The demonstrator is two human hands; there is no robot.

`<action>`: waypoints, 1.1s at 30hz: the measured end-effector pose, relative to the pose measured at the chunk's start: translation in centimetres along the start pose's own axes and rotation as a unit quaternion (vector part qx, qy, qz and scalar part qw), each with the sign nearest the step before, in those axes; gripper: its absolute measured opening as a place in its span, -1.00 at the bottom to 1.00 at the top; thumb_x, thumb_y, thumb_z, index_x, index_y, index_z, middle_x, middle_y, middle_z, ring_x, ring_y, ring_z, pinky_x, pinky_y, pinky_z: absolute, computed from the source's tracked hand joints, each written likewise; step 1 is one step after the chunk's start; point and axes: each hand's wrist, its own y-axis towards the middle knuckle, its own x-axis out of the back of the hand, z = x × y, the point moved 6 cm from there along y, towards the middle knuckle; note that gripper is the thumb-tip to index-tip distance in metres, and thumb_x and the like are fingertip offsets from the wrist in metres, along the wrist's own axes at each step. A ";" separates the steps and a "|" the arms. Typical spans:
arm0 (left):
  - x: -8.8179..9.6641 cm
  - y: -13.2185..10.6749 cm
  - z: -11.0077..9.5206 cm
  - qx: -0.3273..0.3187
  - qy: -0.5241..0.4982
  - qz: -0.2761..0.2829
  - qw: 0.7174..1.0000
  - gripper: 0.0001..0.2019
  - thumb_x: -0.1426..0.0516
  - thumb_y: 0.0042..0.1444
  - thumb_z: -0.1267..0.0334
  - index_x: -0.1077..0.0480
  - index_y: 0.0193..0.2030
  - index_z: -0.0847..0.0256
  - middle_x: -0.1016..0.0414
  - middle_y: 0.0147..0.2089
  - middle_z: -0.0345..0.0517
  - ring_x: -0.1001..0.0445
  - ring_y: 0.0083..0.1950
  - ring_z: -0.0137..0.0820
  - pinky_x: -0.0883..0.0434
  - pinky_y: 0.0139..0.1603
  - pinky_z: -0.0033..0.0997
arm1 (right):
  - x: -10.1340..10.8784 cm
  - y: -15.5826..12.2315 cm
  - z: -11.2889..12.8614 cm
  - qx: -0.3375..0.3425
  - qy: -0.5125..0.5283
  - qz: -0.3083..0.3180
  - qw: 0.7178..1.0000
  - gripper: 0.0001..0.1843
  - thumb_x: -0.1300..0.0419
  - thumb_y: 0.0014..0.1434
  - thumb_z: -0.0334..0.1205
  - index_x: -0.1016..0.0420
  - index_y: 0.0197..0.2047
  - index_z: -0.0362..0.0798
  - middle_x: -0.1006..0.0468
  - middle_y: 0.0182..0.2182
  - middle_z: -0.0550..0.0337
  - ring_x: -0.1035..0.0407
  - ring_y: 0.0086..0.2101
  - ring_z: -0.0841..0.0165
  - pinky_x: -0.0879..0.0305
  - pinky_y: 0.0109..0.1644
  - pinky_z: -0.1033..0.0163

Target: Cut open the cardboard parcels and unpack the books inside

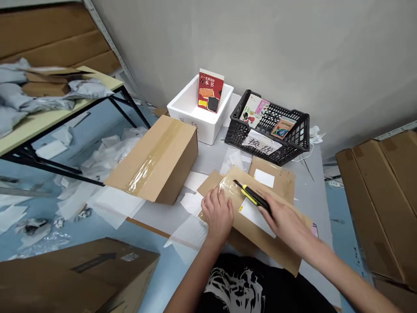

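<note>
In the head view, my right hand (282,217) is wrapped round a black and yellow utility knife (257,199). Its dark blade points up and left, over the flat brown cardboard package (280,248). My left hand (217,213) grips the package's left end, fingers bent over the clear tape (230,186) there. A white label (256,217) lies on the package below the knife. Behind it is another flat brown cardboard piece (286,182) with a white label. Whether the blade touches the package I cannot tell.
A taped cardboard box (174,158) stands left on the grey table (211,161). Behind are a white foam box (202,127) with a red book (210,91) and a black crate (293,145) holding books. A large carton (81,278) is at lower left; packing scraps litter the floor.
</note>
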 end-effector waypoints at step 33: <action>-0.7 -0.3 1.5 -0.034 -0.046 0.021 0.998 -0.65 0.10 0.26 0.36 -0.37 0.09 0.31 -0.41 0.14 0.10 -0.31 0.12 -0.17 -0.24 0.08 -0.12 | -4.6 -1.1 4.7 -0.013 -0.335 0.020 0.942 -0.07 0.01 0.05 -0.66 0.20 0.40 0.09 -0.43 -0.29 0.14 -0.39 -0.50 0.44 -0.09 -0.59 0.38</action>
